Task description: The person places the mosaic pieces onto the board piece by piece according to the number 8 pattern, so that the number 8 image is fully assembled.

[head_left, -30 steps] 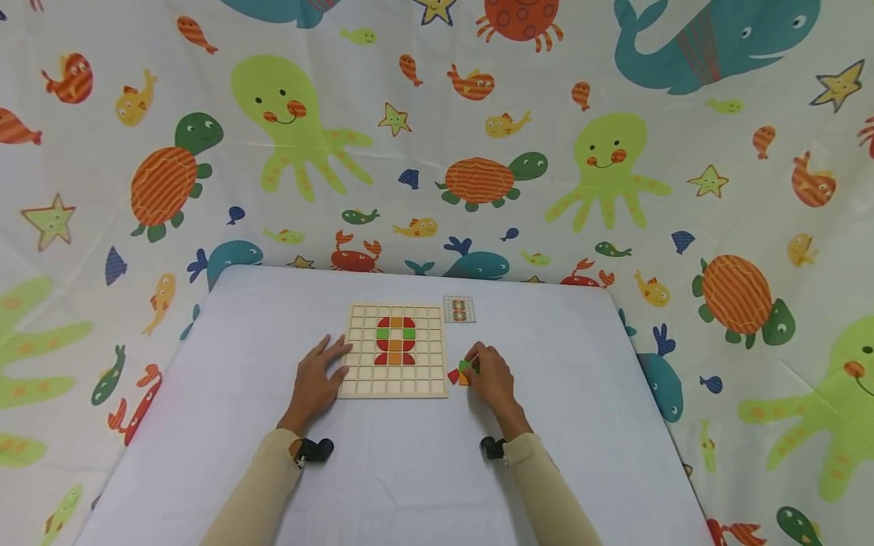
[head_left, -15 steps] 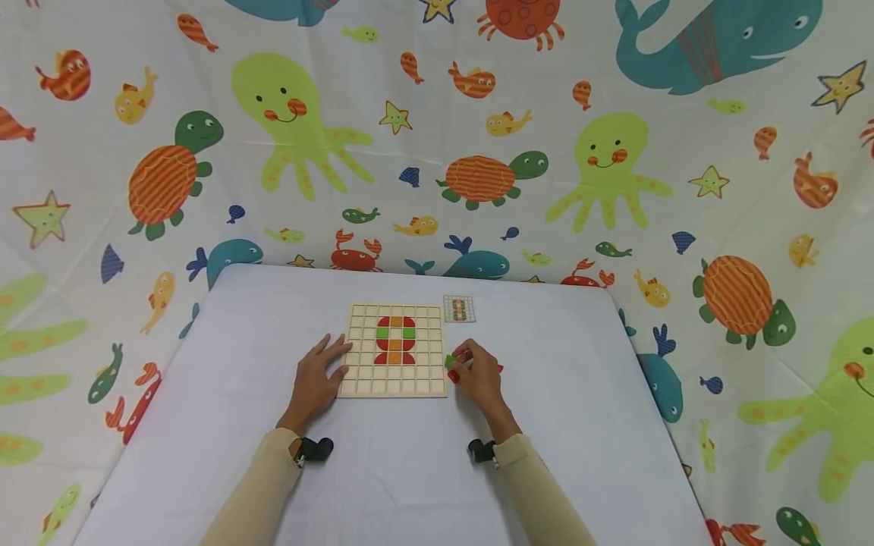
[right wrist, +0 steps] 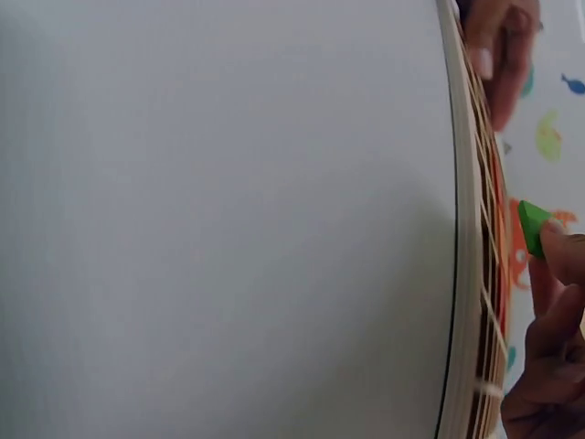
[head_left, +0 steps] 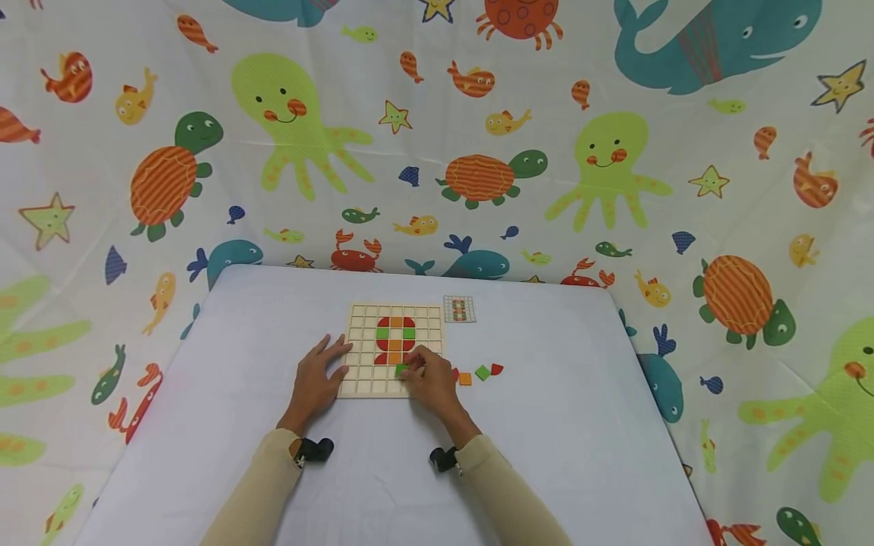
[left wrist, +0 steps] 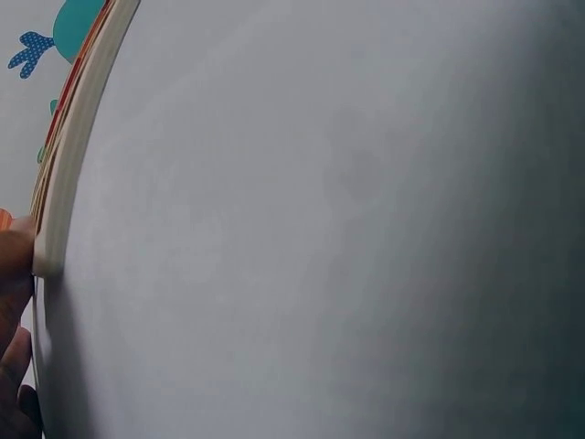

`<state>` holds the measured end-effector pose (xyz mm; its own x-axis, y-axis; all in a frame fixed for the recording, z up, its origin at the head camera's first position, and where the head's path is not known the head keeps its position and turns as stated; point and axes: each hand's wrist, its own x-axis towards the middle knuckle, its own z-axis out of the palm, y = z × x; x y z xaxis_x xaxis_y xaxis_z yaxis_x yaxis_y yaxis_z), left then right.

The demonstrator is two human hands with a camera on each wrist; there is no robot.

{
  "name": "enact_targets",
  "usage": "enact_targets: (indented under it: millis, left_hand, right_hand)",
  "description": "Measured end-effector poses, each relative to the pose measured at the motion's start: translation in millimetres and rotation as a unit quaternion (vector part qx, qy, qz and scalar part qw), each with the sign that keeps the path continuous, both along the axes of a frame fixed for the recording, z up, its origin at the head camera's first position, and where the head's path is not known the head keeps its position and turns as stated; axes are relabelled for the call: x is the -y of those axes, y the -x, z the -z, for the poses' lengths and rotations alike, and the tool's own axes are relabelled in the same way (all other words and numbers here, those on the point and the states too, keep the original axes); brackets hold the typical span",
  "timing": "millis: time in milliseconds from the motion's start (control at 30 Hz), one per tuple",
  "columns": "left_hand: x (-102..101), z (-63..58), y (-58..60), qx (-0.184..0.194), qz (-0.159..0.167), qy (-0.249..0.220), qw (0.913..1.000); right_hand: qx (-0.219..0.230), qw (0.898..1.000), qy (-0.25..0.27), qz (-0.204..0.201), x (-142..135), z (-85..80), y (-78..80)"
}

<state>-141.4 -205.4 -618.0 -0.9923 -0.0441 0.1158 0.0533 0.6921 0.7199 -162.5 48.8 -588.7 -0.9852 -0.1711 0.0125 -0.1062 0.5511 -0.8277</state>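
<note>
A wooden grid board [head_left: 369, 385] lies on the table, with red, orange and green tiles [head_left: 395, 346] set in its middle columns. At its left edge rests my left hand [head_left: 318, 381], fingers spread and touching the rim. My right hand [head_left: 432, 381] pinches a green square tile [right wrist: 532, 227] between thumb and fingers, over the board just below the orange tile in the middle column. That hand hides the board's lower right part. In the left wrist view, only part of the left hand [left wrist: 15, 265] shows beside the board's edge.
Right of the board lie loose tiles: an orange square [head_left: 465, 378], a green square [head_left: 483, 372], a red rounded piece [head_left: 497, 369] and another red piece partly covered by the right hand. A small pattern card [head_left: 460, 309] lies at the board's upper right corner.
My right hand has picked up a green tile from the loose pieces and moved left over the board with it. The loose pieces are now more spread out. My left hand stays in place.
</note>
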Motion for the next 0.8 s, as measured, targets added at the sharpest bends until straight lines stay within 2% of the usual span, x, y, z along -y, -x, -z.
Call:
enact_targets:
  millis: [100, 300, 567, 800]
  left_hand:
    - [0, 0.7, 0.1, -0.001, -0.001, 0.001, 1.0]
    - [0, 0.3, -0.2, 0.0, -0.001, 0.003, 1.0]
    - [0, -1.8, -1.1, -0.016, 0.004, 0.004, 0.9999]
    - [0, -1.0, -0.6, -0.018, 0.002, 0.004, 0.9998]
  right_hand:
    - [0.009, 1.0, -0.004, -0.007, 15, -1.3, -3.4]
    - [0.013, 0.999, -0.048, -0.002, 35, -2.1, -5.1]
    - [-0.007, 0.995, -0.104, -0.002, 45, -3.3, -1.5]
    - [-0.018, 0.994, -0.11, -0.005, 49, -5.1, -0.7]
